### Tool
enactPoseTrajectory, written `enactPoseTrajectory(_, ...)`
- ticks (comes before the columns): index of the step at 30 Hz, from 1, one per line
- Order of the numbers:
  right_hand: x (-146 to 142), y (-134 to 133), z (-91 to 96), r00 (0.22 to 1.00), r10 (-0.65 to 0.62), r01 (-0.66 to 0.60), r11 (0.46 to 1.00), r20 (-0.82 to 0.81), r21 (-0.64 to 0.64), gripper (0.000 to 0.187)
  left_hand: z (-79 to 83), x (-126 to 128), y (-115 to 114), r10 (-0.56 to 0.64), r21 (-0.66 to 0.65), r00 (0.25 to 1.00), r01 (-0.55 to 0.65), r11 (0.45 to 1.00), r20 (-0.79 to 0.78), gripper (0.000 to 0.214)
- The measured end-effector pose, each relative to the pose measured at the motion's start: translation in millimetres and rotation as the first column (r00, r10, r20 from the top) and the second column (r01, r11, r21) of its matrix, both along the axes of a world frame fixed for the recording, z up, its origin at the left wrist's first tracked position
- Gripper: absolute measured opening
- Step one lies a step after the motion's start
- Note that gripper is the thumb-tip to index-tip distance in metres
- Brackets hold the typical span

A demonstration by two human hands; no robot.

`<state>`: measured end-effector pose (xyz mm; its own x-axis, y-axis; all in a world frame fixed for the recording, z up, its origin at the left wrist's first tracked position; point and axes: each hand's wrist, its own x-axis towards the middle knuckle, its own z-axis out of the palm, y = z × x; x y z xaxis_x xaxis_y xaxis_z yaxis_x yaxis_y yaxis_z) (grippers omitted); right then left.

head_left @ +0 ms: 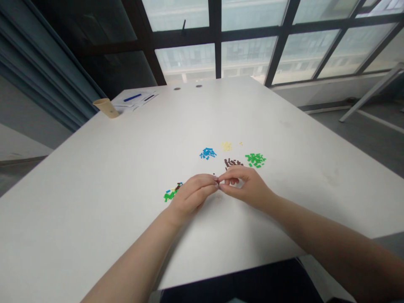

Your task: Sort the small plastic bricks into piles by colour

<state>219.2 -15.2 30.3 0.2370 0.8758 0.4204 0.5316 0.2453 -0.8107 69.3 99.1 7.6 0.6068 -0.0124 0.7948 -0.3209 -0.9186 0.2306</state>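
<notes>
My left hand (193, 196) and my right hand (244, 187) meet fingertip to fingertip low over the white table (110, 176), both pinched closed on something too small to make out. Just beyond them lie small sorted heaps of tiny pieces: a blue heap (208, 153), a yellow heap (226, 146), a brown heap (232, 162) and a green heap (255, 159). A mixed heap of green, blue and brown pieces (171, 193) lies beside my left hand, partly hidden by it.
A paper cup (106, 107) stands at the table's far left corner, next to papers with a blue pen (134, 99). Large windows run behind the table. The near table edge crosses under my forearms.
</notes>
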Motion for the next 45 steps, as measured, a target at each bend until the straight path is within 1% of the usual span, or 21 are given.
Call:
enactPoseTrajectory(2,0.6,-0.8,0.2,0.998,-0.031,0.028,0.998,0.052,0.053,0.01,0.8,0.0,-0.1,0.056,-0.002,0.998,-0.056,0.998,-0.001,0.031)
enactPoseTrajectory(4,2.8,-1.9,0.9,0.991,-0.069,0.054,0.99,0.111,0.131,0.011,2.9,0.8,0.1,0.16,-0.016,0.987,-0.16,0.987,-0.013,0.032)
enactPoseTrajectory(6,6.1,-3.4,2.9,0.979,-0.099,0.059,0.974,0.178,0.217,0.011,6.0,2.6,1.0,0.286,-0.053,0.955,-0.291,0.955,-0.077,0.031)
enactPoseTrajectory(8,9.3,-5.0,5.8,0.967,-0.123,0.056,0.958,0.225,0.283,0.011,8.7,4.8,2.7,0.386,-0.105,0.903,-0.41,0.906,-0.191,0.027)
enactPoseTrajectory(11,11.1,-7.1,10.4,0.958,-0.146,0.062,0.946,0.247,0.318,0.01,9.5,7.3,5.6,0.443,-0.129,0.817,-0.517,0.846,-0.37,0.019)
enactPoseTrajectory(14,10.3,-8.3,14.0,0.953,-0.153,0.059,0.941,0.262,0.334,0.009,6.2,7.7,7.3,0.48,-0.062,0.735,-0.574,0.817,-0.479,0.018)
enactPoseTrajectory(16,11.9,-8.3,15.5,0.948,-0.155,0.056,0.941,0.279,0.333,0.009,3.9,6.3,8.5,0.526,0.012,0.65,-0.623,0.782,-0.548,0.021)
enactPoseTrajectory(17,14.2,-8.0,15.9,0.943,-0.162,0.061,0.943,0.29,0.328,0.01,3.2,5.1,9.8,0.555,0.058,0.588,-0.654,0.754,-0.589,0.022)
enactPoseTrajectory(19,22.7,-6.5,15.5,0.925,-0.195,0.09,0.946,0.326,0.31,0.011,3.2,1.3,15.1,0.599,0.159,0.424,-0.712,0.684,-0.679,0.025)
enactPoseTrajectory(20,28.4,-5.4,14.4,0.909,-0.215,0.111,0.95,0.356,0.292,0.011,3.8,-1.2,19.3,0.6,0.2,0.342,-0.728,0.656,-0.723,0.026)
enactPoseTrajectory(22,41.0,-2.5,10.5,0.86,-0.252,0.17,0.961,0.444,0.216,0.013,5.4,-7.0,30.2,0.559,0.24,0.219,-0.736,0.633,-0.8,0.026)
enactPoseTrajectory(24,51.7,0.6,4.2,0.801,-0.256,0.257,0.964,0.541,0.076,0.015,6.9,-12.6,41.9,0.504,0.234,0.168,-0.733,0.638,-0.847,0.025)
enactPoseTrajectory(26,58.4,3.9,-3.8,0.766,-0.232,0.349,0.933,0.599,-0.085,0.018,8.2,-16.7,50.8,0.484,0.236,0.144,-0.733,0.638,-0.863,0.022)
enactPoseTrajectory(29,61.9,8.9,-16.3,0.775,-0.198,0.433,0.858,0.601,-0.276,0.021,10.0,-18.7,55.0,0.46,0.237,0.115,-0.734,0.637,-0.88,0.019)
enactPoseTrajectory(32,62.4,13.3,-25.3,0.78,-0.18,0.467,0.804,0.599,-0.367,0.024,11.4,-18.2,52.1,0.409,0.194,0.121,-0.738,0.646,-0.904,0.018)
enactPoseTrajectory(34,62.6,14.8,-27.7,0.781,-0.159,0.468,0.789,0.603,-0.398,0.024,10.7,-18.0,51.0,0.384,0.163,0.137,-0.74,0.652,-0.913,0.017)
enactPoseTrajectory(36,62.5,14.5,-26.5,0.793,-0.142,0.452,0.789,0.592,-0.416,0.024,8.2,-18.7,52.4,0.37,0.142,0.157,-0.735,0.663,-0.916,0.016)
enactPoseTrajectory(38,61.7,12.4,-22.3,0.809,-0.138,0.429,0.803,0.571,-0.414,0.025,5.1,-19.7,55.5,0.37,0.137,0.173,-0.723,0.677,-0.913,0.016)
enactPoseTrajectory(40,59.8,9.4,-16.3,0.824,-0.152,0.406,0.831,0.546,-0.381,0.025,3.4,-20.4,58.3,0.385,0.15,0.178,-0.715,0.683,-0.906,0.018)
enactPoseTrajectory(43,55.0,4.7,-7.0,0.851,-0.192,0.361,0.889,0.489,-0.28,0.022,5.2,-20.2,59.1,0.404,0.155,0.183,-0.723,0.673,-0.896,0.022)
enactPoseTrajectory(45,51.0,2.5,-2.2,0.869,-0.177,0.31,0.923,0.462,-0.229,0.022,8.0,-19.8,57.9,0.398,0.143,0.194,-0.724,0.675,-0.897,0.022)
